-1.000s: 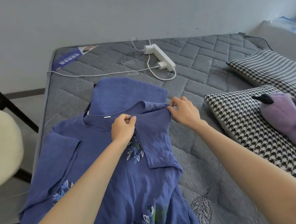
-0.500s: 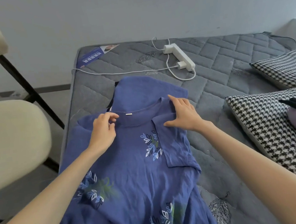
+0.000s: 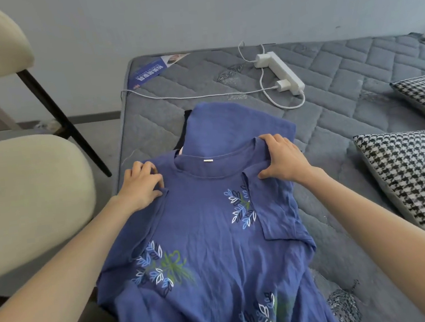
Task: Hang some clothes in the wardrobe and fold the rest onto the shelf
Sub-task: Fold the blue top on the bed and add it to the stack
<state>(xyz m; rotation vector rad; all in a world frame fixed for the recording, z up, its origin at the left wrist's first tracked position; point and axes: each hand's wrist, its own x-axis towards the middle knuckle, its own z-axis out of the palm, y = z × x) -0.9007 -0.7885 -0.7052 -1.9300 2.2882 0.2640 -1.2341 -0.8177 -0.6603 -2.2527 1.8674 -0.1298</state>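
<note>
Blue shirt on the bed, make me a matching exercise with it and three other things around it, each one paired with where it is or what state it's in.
Things:
1. blue shirt
2. power strip
3. houndstooth pillow
4. cream chair

Places or states:
A. on the floor, left of the mattress
B. near the far edge of the mattress, with a charger plugged in
C. spread flat, held at both shoulders
D. on the right side of the mattress

Pairs: 1-C, 2-B, 3-D, 4-A
</note>
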